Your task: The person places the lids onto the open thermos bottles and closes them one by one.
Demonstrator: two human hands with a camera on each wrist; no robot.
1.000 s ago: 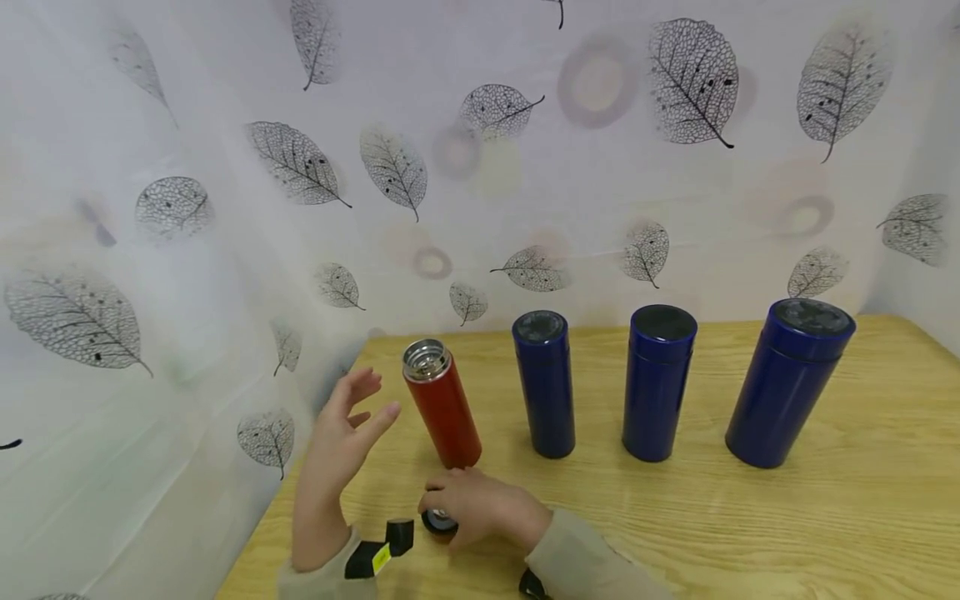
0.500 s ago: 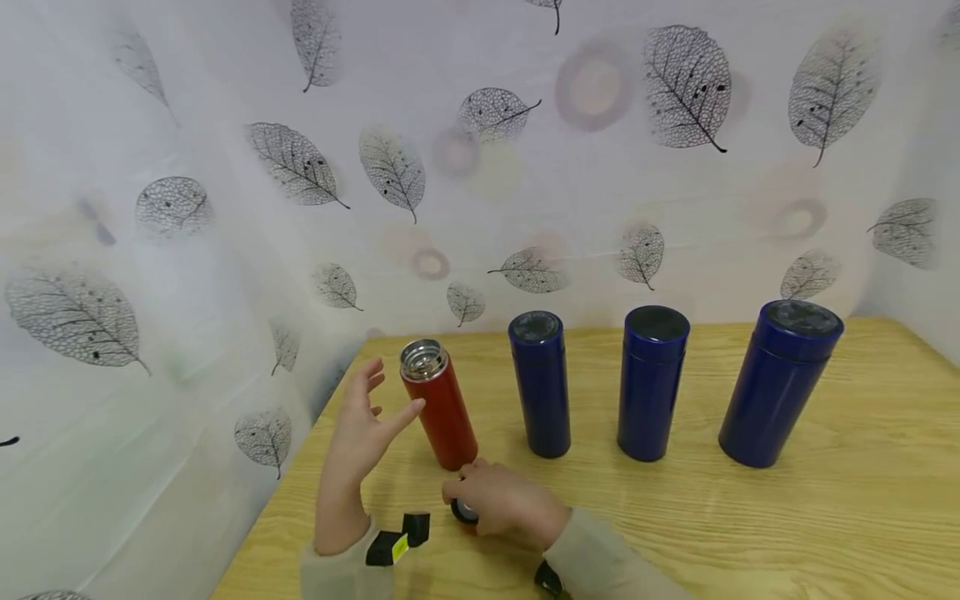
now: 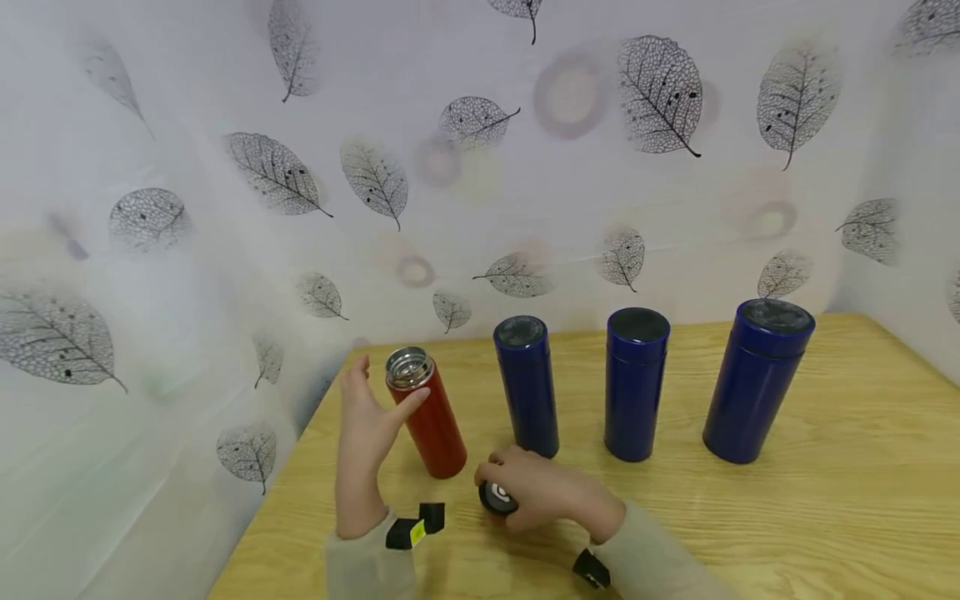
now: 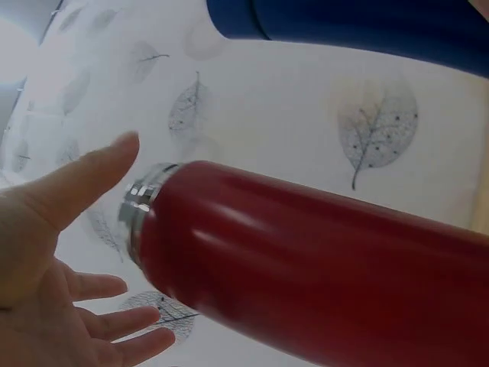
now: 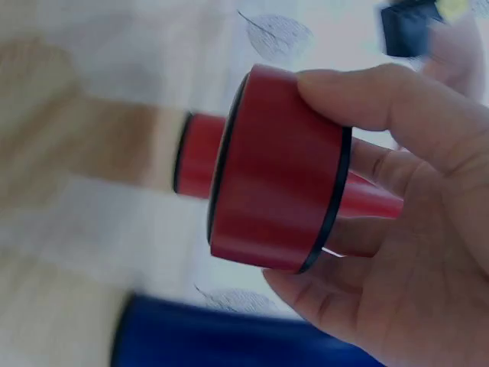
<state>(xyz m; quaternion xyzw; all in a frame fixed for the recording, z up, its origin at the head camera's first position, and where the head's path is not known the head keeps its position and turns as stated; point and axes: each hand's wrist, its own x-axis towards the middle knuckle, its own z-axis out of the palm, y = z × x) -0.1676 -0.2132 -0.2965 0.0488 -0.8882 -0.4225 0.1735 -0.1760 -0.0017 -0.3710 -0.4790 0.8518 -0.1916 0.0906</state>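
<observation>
A red vacuum flask stands uncapped on the table, its steel mouth showing. My left hand is beside its upper part, thumb and fingers spread apart; in the left wrist view the thumb lies near the steel neck without closing on it. My right hand holds a red flask lid between thumb and fingers. The lid's dark underside faces up in the head view, low over the table in front of the flasks. Whether it touches the table I cannot tell.
Three capped blue flasks, a slim one, a middle one and a wide one, stand in a row right of the red flask. A leaf-patterned curtain hangs behind the wooden table.
My right hand has moved right with the lid, away from the red flask. My left hand has come closer to the flask's neck. The head view has turned slightly right.
</observation>
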